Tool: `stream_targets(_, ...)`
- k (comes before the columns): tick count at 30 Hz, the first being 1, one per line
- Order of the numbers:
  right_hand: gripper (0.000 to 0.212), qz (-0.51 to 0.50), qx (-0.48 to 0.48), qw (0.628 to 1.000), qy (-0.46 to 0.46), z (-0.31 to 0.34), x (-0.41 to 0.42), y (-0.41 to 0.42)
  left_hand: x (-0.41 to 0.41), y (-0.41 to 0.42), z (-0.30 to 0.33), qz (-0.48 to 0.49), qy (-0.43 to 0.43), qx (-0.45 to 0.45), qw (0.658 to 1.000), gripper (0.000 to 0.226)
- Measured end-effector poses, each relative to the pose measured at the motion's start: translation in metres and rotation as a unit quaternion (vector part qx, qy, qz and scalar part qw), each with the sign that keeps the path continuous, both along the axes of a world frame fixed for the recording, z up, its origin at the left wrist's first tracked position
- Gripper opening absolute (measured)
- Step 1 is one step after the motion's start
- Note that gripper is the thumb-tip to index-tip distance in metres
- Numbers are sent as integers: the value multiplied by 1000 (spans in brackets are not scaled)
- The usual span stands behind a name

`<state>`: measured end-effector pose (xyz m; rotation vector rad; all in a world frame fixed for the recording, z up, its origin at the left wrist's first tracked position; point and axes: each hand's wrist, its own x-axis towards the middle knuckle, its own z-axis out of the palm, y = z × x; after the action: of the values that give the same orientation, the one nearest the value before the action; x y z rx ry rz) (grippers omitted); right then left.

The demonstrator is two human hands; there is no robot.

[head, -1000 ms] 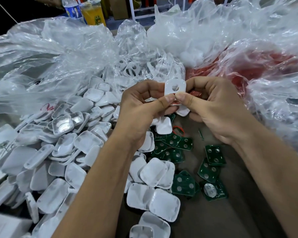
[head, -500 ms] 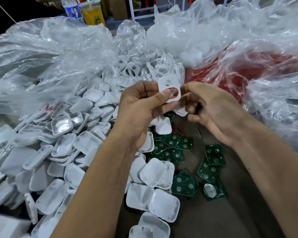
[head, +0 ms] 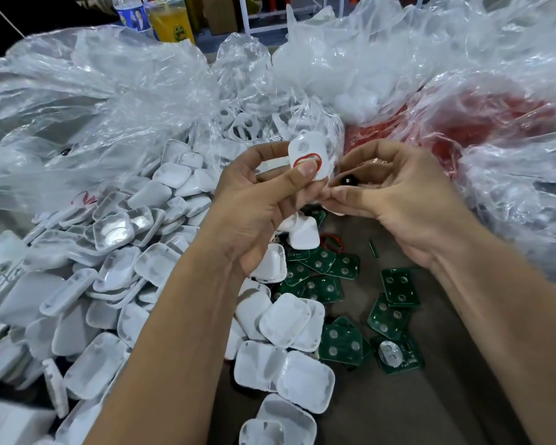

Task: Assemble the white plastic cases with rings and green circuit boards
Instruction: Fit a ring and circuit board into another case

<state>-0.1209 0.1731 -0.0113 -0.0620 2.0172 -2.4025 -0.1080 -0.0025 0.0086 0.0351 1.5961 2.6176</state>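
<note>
Keep your left hand (head: 257, 200) steady, thumb pressing the red ring into the small white rounded-square plastic case (head: 307, 155) at upper centre of the frame. Your right hand (head: 398, 194) sits just beside it, thumb and forefinger pinched together; I cannot tell on what.

Bare brown tabletop (head: 414, 406) lies open at lower right, hemmed by heaped white plastic case shells (head: 116, 277), scattered green circuit boards (head: 344, 343) and crumpled clear plastic bags (head: 463, 59) behind.
</note>
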Motion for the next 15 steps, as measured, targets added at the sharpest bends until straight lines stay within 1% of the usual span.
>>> stream_targets(2,26,-16,-2,1000,-6,0,0,0,-1,-2,1,16,1,-11,1000,34)
stream_targets(4,23,-17,30,999,-9,0,0,0,-2,-3,1,32,4,-25,999,28)
stream_targets(7,19,-29,82,996,-2,-1,-1,0,-3,-2,0,54,7,-44,998,31)
stream_targets(8,15,-28,73,997,-4,0,-1,0,-4,-2,-1,61,10,-52,997,34)
stream_targets(10,6,-3,6,999,-36,1,-2,-1,-5,-2,-3,74,24,-67,995,40)
stream_targets(13,16,48,-103,989,-96,4,-1,0,-7,-5,-5,96,46,-73,992,42)
stream_targets(15,19,67,-122,984,-108,7,0,1,-8,-7,-5,107,45,-57,992,37)
